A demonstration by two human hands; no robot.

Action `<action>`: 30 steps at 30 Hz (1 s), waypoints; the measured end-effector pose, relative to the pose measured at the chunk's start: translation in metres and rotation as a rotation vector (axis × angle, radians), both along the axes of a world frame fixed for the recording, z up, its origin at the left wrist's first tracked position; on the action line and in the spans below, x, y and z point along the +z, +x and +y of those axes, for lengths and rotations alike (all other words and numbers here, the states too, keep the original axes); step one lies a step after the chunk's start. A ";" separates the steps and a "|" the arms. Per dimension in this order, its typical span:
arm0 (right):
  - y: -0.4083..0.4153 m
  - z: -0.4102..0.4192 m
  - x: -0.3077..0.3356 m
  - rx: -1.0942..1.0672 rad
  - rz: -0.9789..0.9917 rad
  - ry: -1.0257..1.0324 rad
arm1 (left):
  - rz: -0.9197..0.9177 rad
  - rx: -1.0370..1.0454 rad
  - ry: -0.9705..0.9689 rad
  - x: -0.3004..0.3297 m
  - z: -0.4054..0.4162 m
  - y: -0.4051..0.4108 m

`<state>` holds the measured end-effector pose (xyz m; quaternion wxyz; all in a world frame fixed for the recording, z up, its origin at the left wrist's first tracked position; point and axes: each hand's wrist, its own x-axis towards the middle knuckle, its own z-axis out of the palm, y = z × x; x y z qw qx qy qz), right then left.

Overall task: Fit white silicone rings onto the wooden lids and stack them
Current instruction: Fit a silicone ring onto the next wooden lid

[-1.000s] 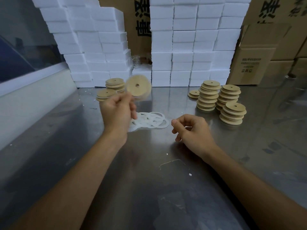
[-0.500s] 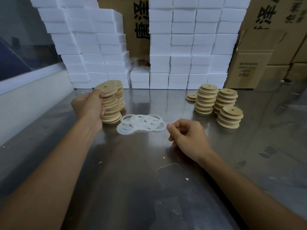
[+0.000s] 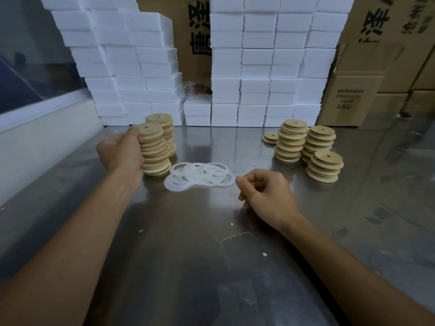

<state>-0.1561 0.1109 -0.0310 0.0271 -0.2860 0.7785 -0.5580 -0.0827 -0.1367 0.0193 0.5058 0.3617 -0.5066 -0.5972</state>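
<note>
My left hand (image 3: 120, 151) grips the left side of a tall stack of ringed wooden lids (image 3: 154, 151) at the left of the steel table; thumb and fingers curl round its upper lids. A second ringed stack (image 3: 162, 128) stands just behind it. A loose pile of white silicone rings (image 3: 200, 176) lies in the middle. My right hand (image 3: 266, 196) rests on the table right of the rings, fingers loosely curled, holding nothing. Three stacks of plain wooden lids (image 3: 308, 147) stand at the right, with a low pile of lids (image 3: 270, 137) beside them.
White foam blocks (image 3: 259, 67) form a wall along the back of the steel table (image 3: 188, 255). Cardboard boxes (image 3: 353, 95) stand at the back right. A pale ledge (image 3: 35, 142) runs along the left side. Small white crumbs dot the tabletop.
My left hand carried a lid down from mid-air onto the left stack and now grips that stack. My right hand has stayed in place, loosely curled.
</note>
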 end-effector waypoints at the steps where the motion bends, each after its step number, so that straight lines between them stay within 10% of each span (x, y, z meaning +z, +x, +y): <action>1: 0.000 0.000 0.000 -0.002 -0.002 0.001 | 0.002 0.036 -0.023 -0.002 -0.001 0.000; 15: -0.007 0.005 0.000 -0.056 -0.005 -0.051 | -0.043 -0.008 -0.019 -0.031 0.002 0.005; 22: -0.023 0.023 0.010 -0.432 0.372 -0.033 | -0.044 -0.035 -0.035 -0.037 0.002 0.009; 30: -0.057 0.053 0.003 -0.704 0.360 0.350 | -0.136 0.012 -0.111 -0.045 0.002 0.011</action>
